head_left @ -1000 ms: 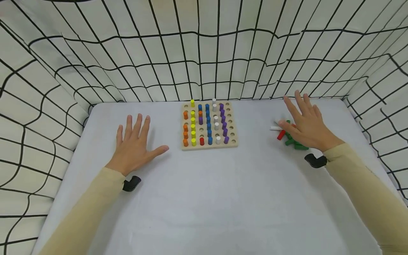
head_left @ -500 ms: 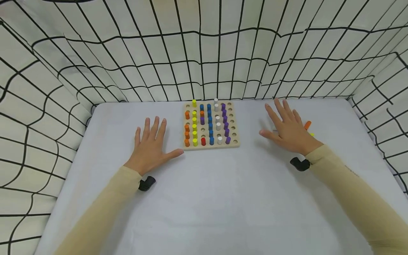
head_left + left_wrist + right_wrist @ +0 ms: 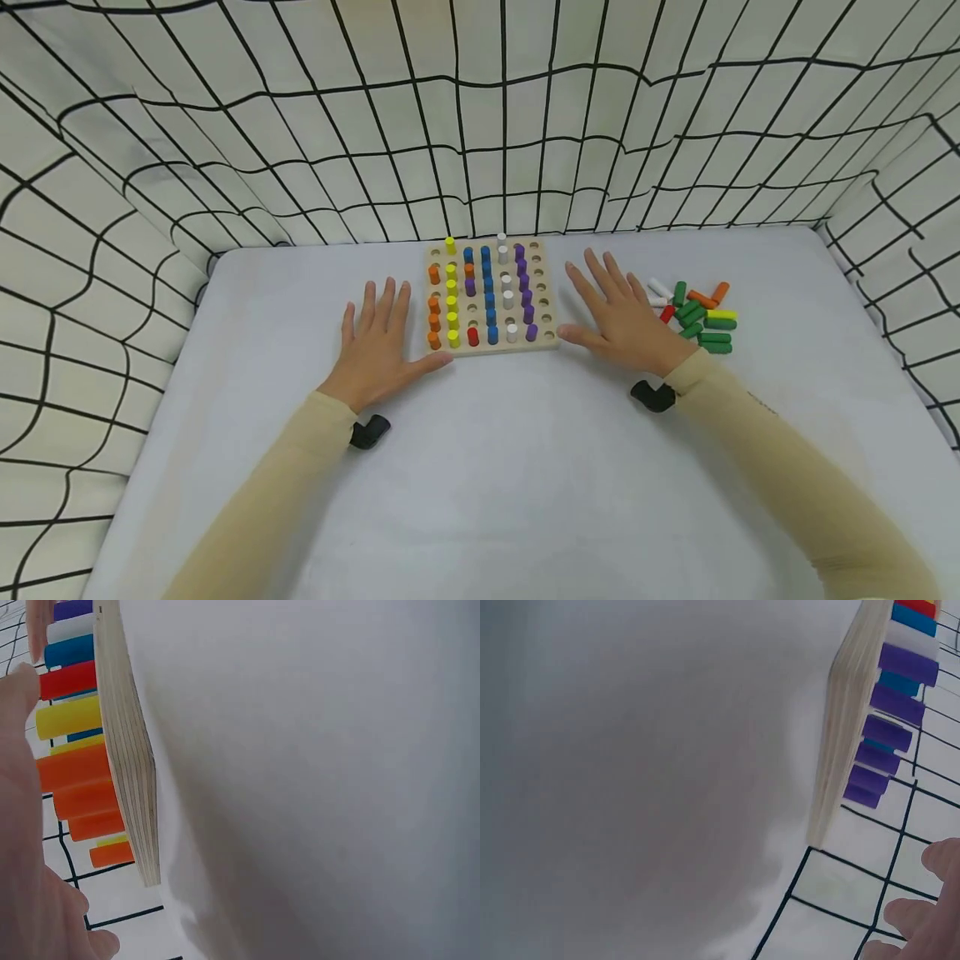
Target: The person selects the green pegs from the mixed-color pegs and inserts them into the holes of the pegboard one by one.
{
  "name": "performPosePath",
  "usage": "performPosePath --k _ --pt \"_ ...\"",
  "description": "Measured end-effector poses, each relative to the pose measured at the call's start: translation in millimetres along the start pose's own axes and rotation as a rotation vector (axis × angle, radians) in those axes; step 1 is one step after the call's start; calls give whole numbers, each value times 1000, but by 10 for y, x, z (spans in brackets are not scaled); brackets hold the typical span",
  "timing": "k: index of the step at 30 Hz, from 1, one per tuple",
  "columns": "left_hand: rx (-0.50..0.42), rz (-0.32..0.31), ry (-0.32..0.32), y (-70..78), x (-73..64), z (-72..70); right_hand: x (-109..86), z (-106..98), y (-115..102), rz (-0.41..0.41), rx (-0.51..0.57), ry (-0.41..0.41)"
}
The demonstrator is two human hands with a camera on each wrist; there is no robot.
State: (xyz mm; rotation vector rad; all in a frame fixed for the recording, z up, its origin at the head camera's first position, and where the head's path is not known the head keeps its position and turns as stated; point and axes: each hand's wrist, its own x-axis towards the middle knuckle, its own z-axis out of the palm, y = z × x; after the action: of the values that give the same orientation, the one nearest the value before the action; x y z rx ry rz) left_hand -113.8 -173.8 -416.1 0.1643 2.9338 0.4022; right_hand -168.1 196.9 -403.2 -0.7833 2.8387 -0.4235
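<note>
A wooden pegboard (image 3: 495,351) lies at the far middle of the table, with rows of coloured pegs standing in it and some bare holes, mostly along its right side. Just left of the board is my left hand (image 3: 378,346), fingers spread and holding nothing, its thumb near the front left corner. My right hand (image 3: 622,325) is at the board's right side, also spread and bare, thumb close to the front right corner. Orange pegs (image 3: 75,769) line the near side in the left wrist view. Purple pegs (image 3: 896,705) line it in the right wrist view.
A loose pile of pegs lies right of my right hand, including several green pegs (image 3: 690,312), a yellow peg (image 3: 721,314), orange pegs (image 3: 702,299) and white pegs (image 3: 660,288). White walls with a black grid (image 3: 502,150) enclose the white table (image 3: 495,483) behind and at the sides.
Both hands have moved inward to the board, the left hand rightward and the right hand leftward. The peg pile, earlier partly covered by my right hand, now shows. The board's pegs look unchanged.
</note>
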Motion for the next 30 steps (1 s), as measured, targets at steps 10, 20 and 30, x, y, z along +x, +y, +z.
performPosePath --k 10,20,30 --pt "-48 5 -5 26 67 66 92 142 -116 -29 155 44" --pt "-74 29 -44 58 118 121 170 234 -172 -19 251 11" --pt "-73 11 -104 142 162 177 221 288 -211 5 132 -97"
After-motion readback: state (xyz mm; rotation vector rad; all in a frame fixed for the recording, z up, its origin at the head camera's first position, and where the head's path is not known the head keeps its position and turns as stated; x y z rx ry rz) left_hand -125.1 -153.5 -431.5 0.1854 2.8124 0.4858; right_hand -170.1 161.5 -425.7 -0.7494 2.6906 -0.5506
